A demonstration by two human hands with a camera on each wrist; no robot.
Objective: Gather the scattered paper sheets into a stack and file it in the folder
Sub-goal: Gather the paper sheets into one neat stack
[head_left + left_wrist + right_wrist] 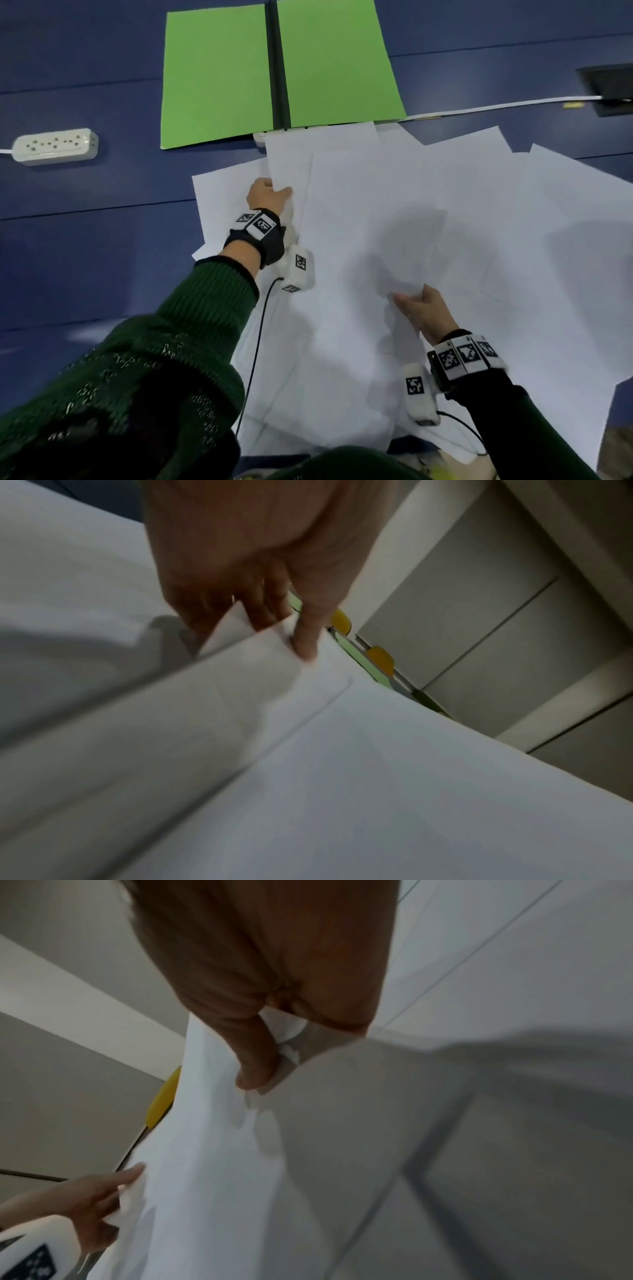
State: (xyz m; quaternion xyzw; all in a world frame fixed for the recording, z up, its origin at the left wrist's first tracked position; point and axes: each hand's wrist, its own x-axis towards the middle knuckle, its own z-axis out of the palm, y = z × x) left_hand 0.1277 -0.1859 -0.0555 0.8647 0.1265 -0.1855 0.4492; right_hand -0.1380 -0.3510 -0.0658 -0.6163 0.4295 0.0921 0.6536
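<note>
Left hand (268,198): our fingers pinch the far-left edge of a paper sheet (363,212).
Right hand (423,310): pinching that sheet's near edge.
Folder (219,75): open on the worktop (85,222), beyond the sheets.

One green folder (281,68) lies open at twelve o'clock. One white power strip (54,146) sits at ten o'clock. Two hands are in view. The overlapping paper sheets (428,205) are many; their exact number cannot be told.
</note>
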